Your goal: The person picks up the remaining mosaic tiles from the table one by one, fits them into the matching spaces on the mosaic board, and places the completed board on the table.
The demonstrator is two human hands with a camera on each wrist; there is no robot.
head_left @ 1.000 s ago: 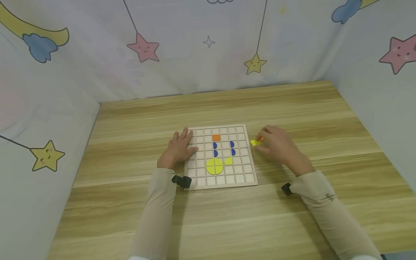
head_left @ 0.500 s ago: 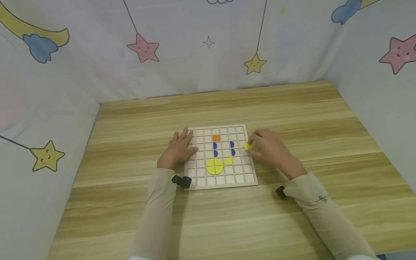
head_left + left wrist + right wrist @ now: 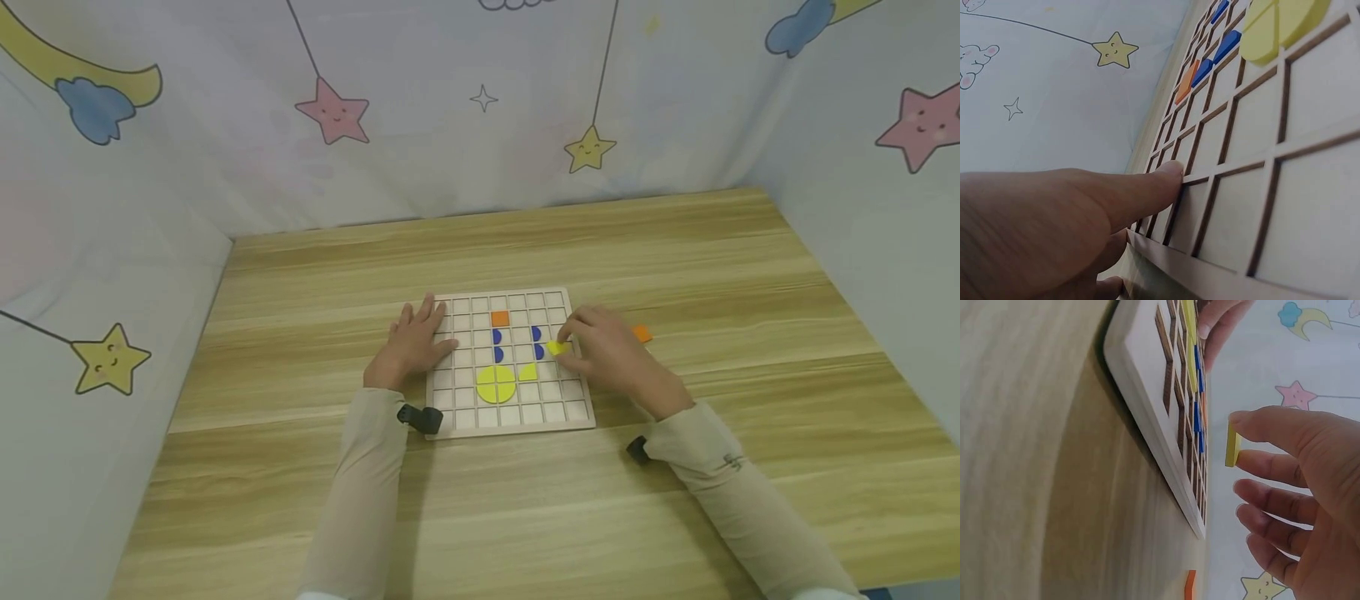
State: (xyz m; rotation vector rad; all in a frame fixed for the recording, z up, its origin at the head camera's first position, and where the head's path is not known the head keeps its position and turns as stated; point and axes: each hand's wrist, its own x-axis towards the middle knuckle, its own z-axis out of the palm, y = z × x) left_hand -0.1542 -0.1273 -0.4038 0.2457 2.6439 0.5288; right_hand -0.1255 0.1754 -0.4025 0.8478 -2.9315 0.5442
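Observation:
A square wooden grid board lies on the table. My left hand rests on its left edge with fingers spread; the left wrist view shows a fingertip touching the grid. Over the board's right side, my right hand pinches a yellow tile between thumb and index finger. That tile appears edge-on in the right wrist view, apart from the board. On the grid sit a yellow circle of quarter tiles, a separate yellow quarter tile, several blue half-circle tiles and an orange square tile.
An orange tile lies on the wooden table right of the board, partly behind my right hand. A pale curtain printed with stars and clouds surrounds the table's back and sides.
My right hand has carried the yellow tile leftward from beside the board to over its right columns. The orange tile it partly covered now shows on the table. My left hand has stayed still.

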